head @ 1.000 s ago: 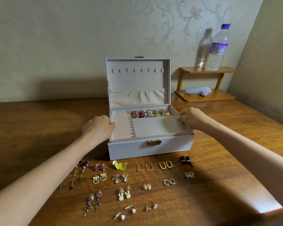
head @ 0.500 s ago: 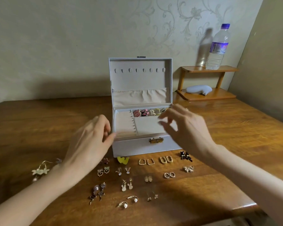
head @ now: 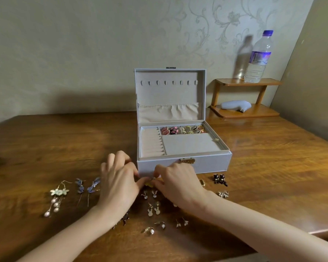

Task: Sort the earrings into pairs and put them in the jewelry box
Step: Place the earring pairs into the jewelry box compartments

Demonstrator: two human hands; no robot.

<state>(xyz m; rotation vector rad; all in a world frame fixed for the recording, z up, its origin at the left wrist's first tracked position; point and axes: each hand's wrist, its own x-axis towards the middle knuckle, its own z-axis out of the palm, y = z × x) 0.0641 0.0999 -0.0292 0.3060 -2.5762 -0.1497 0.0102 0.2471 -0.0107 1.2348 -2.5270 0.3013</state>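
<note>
no readable labels anywhere; our left hand [head: 119, 183] and right hand [head: 175, 181] dropped off the jewelry box [head: 184, 146], now both pinching yellow earrings [head: 149, 184] together on the table [head: 64, 148]

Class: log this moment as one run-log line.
left hand + right hand: pinching yellow earrings | jewelry box: open | stage: picking pair

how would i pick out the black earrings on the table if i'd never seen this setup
Start at the open pale grey jewelry box on the brown wooden table. Look just in front of its front right corner, right of the right hand: the small glossy black earring pair lies there. It is the only black pair; the sparkly gold cluster earrings sit just nearer the person.
</note>
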